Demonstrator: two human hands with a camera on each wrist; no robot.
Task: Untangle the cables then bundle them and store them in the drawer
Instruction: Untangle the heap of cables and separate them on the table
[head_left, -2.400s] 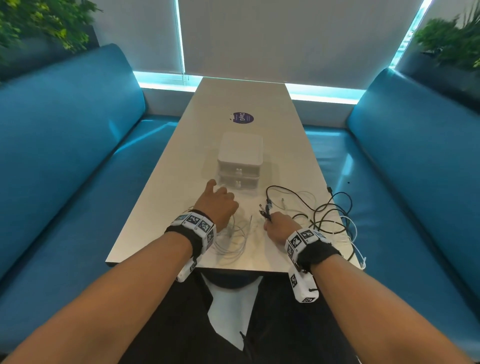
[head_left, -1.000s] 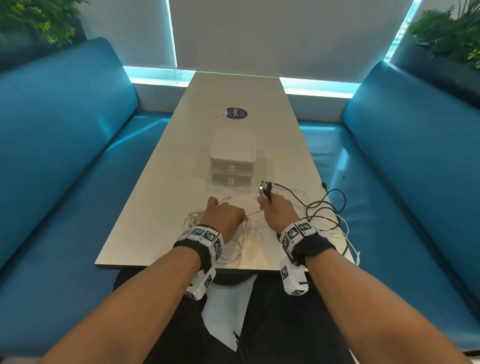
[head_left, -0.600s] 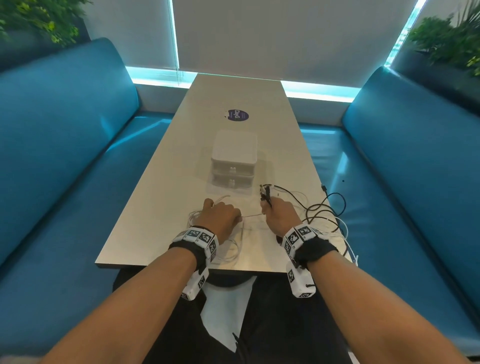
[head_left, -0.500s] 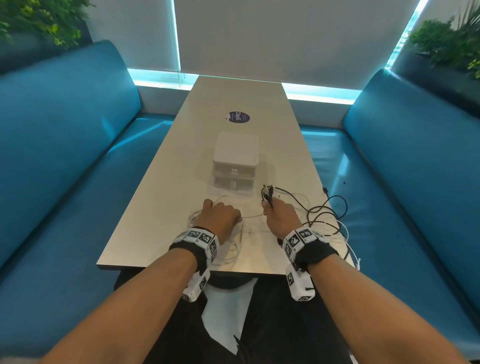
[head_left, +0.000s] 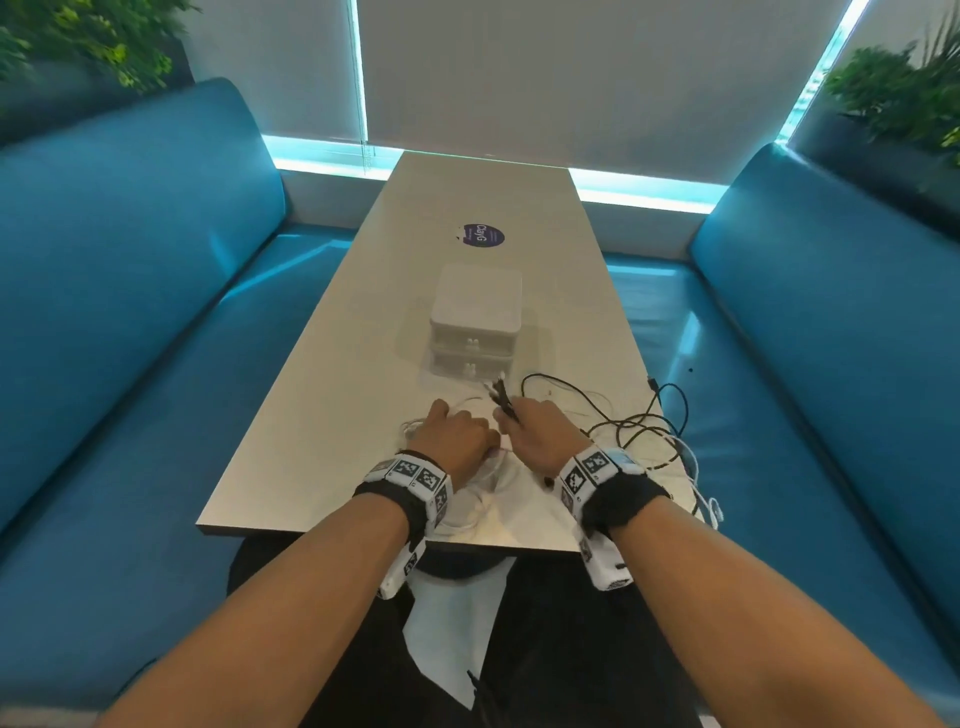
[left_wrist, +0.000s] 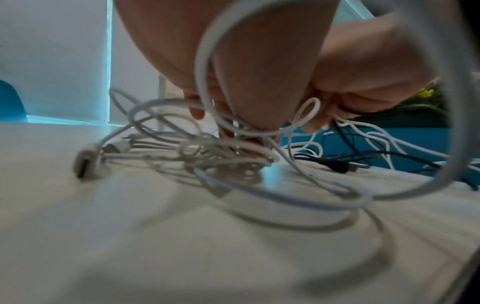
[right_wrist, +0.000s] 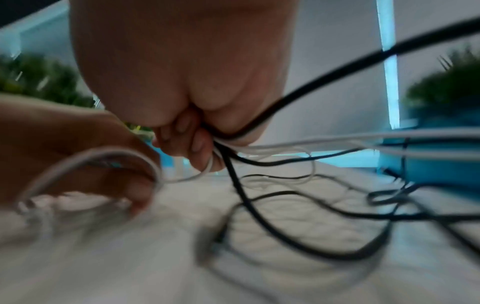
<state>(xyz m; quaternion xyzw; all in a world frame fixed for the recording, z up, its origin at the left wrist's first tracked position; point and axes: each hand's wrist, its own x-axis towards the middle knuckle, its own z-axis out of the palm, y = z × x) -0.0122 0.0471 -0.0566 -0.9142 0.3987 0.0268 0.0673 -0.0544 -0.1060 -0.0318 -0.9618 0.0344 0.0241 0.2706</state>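
A tangle of white cables (head_left: 483, 483) lies on the table's near end under my left hand (head_left: 460, 434), whose curled fingers dig into the loops (left_wrist: 233, 148). A white USB plug (left_wrist: 85, 164) lies at the tangle's left. My right hand (head_left: 519, 421) grips a bunch of black and white cables (right_wrist: 226, 142) in its fist, with plug ends (head_left: 501, 395) sticking up from it. Black cable loops (head_left: 644, 421) trail off to the right table edge. The two hands are nearly touching. The white two-drawer unit (head_left: 475, 322) stands just beyond them, both drawers shut.
The long table (head_left: 363, 322) runs away from me between two blue benches (head_left: 130, 312). A round purple sticker (head_left: 483, 236) lies beyond the drawer unit. A white cable (head_left: 706, 499) hangs over the table's right edge. Plants stand in both back corners.
My left hand went from lying spread near the drawers to curling over the white tangle. It has closed in on the right hand, which still holds its bunch of plugs.
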